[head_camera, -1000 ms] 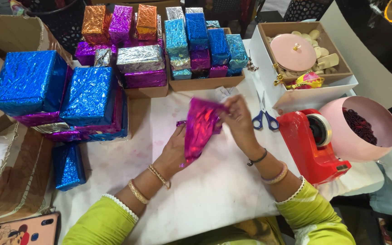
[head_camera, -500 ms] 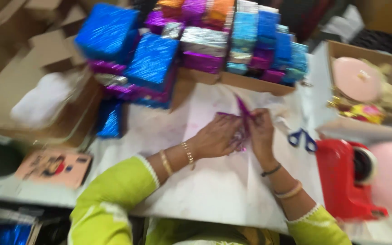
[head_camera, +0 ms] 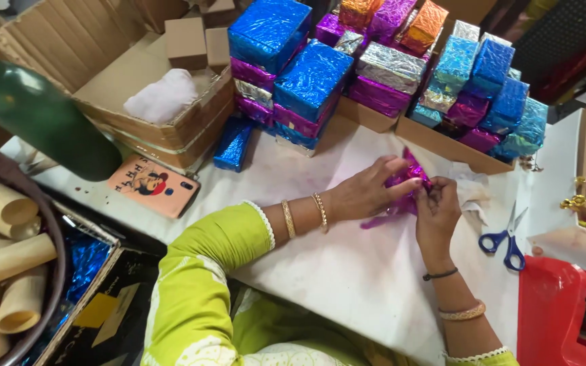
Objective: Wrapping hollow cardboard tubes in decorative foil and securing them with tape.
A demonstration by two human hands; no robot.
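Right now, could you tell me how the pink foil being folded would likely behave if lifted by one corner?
The pink foil looks thin and crinkled, so it would probably flop and feel very light. Its creases between the left hand and right hand suggest it holds folds. It may tear easily.

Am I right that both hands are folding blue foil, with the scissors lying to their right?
Not quite: the foil that the left hand and right hand fold is magenta, not blue, as the head view shows. The scissors do lie to their right.
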